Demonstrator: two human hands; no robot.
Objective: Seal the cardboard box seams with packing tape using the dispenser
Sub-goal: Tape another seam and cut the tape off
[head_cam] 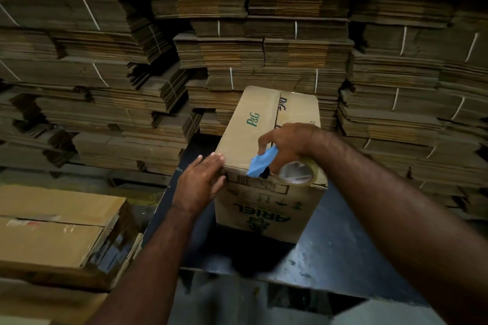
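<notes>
A dark table (340, 253) with a scuffed, faintly shiny top carries the box (266, 166), which stands upright on it toward the far side. The box's near face bears "ARIEL" printed upside down, and its top shows "P&G" in green on either side of the centre seam. The table's near edge runs across the lower middle of the view, and bare surface shows to the right of the box and in front of it. Left of the table, lower down and beside its edge, lies a pile of flattened cartons (52, 229). Behind the table rise stacks (250, 42) of bundled flat cardboard.
</notes>
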